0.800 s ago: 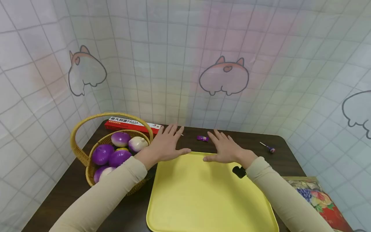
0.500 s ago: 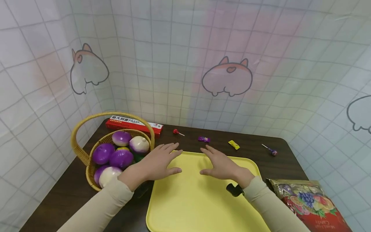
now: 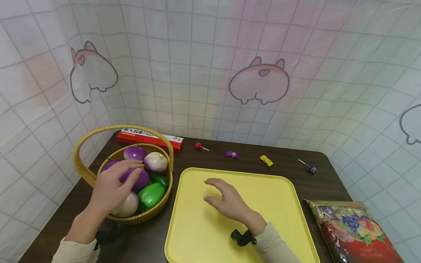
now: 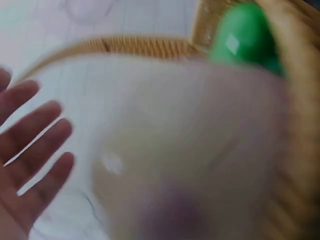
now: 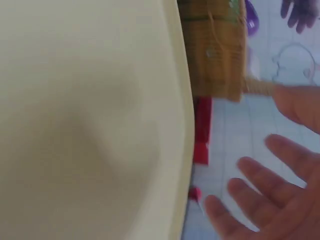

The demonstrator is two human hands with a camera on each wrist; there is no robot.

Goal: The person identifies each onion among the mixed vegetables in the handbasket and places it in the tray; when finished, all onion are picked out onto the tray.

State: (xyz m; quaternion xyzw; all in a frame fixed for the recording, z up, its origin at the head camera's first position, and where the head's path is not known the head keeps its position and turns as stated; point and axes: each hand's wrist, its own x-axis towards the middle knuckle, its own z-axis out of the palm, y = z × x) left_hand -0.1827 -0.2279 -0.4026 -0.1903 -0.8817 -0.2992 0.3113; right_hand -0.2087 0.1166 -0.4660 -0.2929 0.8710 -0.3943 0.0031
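Note:
My left hand (image 3: 113, 186) is over the wicker basket (image 3: 148, 216), its fingers spread and relaxed above purple-and-white toy vegetables that look like turnips (image 3: 156, 162). Whether it touches any of them is hard to tell. In the left wrist view the fingers stand apart with nothing between them. A green bell pepper (image 3: 152, 195) lies on the basket's near right side. Over the yellow tray (image 3: 236, 252) hovers my right hand (image 3: 228, 201), holding nothing, its fingers loosely bent and apart from the thumb.
A red pasta box (image 3: 151, 138) lies behind the basket. Along the back of the table are a red lollipop (image 3: 198, 145), a purple candy (image 3: 231, 154), a yellow candy (image 3: 266, 160) and a purple lollipop (image 3: 311, 168). A candy bag (image 3: 358, 230) lies at the right.
My left hand has moved from the tray's back edge leftward over the basket. My right hand has drawn back toward me and slightly left. The candies behind have come into sight.

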